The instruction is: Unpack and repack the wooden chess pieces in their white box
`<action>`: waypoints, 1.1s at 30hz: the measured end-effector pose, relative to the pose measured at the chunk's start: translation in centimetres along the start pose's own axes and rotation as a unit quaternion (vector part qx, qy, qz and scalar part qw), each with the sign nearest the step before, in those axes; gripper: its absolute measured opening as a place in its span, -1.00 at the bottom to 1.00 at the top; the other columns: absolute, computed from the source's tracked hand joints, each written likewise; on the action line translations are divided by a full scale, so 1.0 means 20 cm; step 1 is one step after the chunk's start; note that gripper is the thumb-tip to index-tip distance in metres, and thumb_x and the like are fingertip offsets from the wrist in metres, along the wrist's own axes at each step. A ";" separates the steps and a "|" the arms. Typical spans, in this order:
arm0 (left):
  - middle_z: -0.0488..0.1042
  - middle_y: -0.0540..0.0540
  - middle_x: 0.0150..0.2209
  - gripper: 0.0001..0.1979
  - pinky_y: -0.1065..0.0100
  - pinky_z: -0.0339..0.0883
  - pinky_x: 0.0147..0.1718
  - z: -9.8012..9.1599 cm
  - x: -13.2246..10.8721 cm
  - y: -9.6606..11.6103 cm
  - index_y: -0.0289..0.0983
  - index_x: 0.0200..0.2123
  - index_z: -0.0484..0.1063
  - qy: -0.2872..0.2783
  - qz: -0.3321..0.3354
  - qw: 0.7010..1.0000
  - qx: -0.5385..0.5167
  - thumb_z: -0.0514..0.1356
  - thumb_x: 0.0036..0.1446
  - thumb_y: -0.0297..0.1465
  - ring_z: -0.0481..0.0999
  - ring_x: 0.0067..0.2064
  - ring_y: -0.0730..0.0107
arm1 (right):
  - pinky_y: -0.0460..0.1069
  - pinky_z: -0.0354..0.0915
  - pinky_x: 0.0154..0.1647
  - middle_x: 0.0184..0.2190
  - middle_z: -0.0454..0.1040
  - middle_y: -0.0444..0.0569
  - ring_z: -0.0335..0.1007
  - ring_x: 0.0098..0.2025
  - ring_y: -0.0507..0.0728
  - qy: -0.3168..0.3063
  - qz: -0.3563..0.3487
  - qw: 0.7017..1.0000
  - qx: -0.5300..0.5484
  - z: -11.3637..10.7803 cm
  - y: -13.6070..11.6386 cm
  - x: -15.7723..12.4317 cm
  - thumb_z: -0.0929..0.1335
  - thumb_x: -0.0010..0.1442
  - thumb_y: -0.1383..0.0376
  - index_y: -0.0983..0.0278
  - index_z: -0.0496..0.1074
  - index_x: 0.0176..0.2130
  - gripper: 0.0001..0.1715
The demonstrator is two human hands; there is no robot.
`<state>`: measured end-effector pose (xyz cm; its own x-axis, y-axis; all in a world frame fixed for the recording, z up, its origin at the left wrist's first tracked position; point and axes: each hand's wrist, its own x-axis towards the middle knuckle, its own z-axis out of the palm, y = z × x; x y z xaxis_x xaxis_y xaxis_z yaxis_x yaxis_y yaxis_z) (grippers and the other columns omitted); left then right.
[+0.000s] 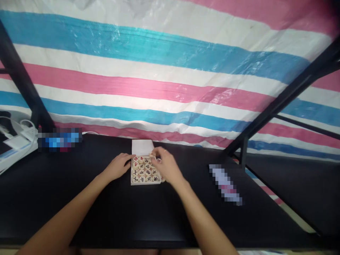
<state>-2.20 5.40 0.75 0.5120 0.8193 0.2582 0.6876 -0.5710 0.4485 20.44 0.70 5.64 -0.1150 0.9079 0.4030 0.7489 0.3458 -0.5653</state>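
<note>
A white box [145,183] stands on the black table, its lid [142,147] folded back behind it. Round, pale Chinese chess pieces [141,172] with black and red characters lie in rows inside. My left hand [120,165] rests against the box's left side, fingers stretched out, the index fingertip at the back left corner. Over the back right of the box, my right hand [164,163] pinches a Chinese chess piece [152,155] between thumb and fingers. This hand hides some of the pieces. Just outside the box's right wall, another piece [163,179] shows partly.
The black table [127,216] runs beneath everything. A blurred-out blue item [62,140] lies at the back left, near white cables and a box-like device [18,145]. On the right lies a blurred-out pale item [225,185]. Black metal bars [265,113] and striped sheeting [148,88] bound the back.
</note>
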 end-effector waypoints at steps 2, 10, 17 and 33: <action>0.51 -0.14 -0.08 -0.62 0.17 0.27 0.02 0.00 0.00 0.00 -0.19 0.07 0.39 0.000 -0.002 1.000 0.001 0.05 0.19 -0.43 0.41 -0.02 0.18 | 0.04 0.29 -0.12 -0.24 0.50 -0.03 0.42 -0.20 0.13 0.029 0.032 0.998 0.036 -0.09 0.20 0.04 0.30 0.10 0.30 0.25 0.38 -0.15 -0.74; 0.51 -0.15 -0.08 -0.60 0.15 0.28 0.01 0.00 0.01 0.00 -0.21 0.10 0.35 0.003 -0.009 1.000 0.011 0.03 0.20 -0.39 0.41 -0.01 0.15 | 0.03 0.36 -0.17 -0.29 0.56 0.01 0.49 -0.25 0.13 -0.014 0.114 0.992 0.057 -0.14 0.72 -0.08 0.33 0.08 0.17 0.30 0.48 -0.25 -0.71; 0.49 -0.16 -0.03 -0.58 0.14 0.29 0.02 0.00 0.00 0.00 -0.21 0.12 0.33 0.005 -0.015 1.000 0.014 0.00 0.20 -0.36 0.43 0.01 0.13 | 0.03 0.31 -0.09 -0.22 0.54 -0.02 0.45 -0.21 0.11 -0.049 0.086 0.995 0.032 -0.12 0.67 -0.09 0.32 0.07 0.30 0.27 0.51 -0.20 -0.73; 0.49 -0.11 -0.03 -0.59 0.15 0.27 0.04 0.02 0.00 -0.03 -0.14 0.11 0.36 -0.001 0.021 1.000 0.003 -0.01 0.22 -0.40 0.40 0.01 0.19 | 0.06 0.24 0.05 -0.12 0.46 0.02 0.32 -0.04 0.14 -0.007 -0.059 0.998 -0.026 0.01 0.32 -0.06 0.23 0.16 0.46 0.26 0.46 -0.06 -0.61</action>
<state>-2.49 5.70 0.11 0.5419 0.7940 0.2757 0.6676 -0.6059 0.4327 25.28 1.90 1.39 -0.2133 0.8651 0.4540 0.7624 0.4380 -0.4764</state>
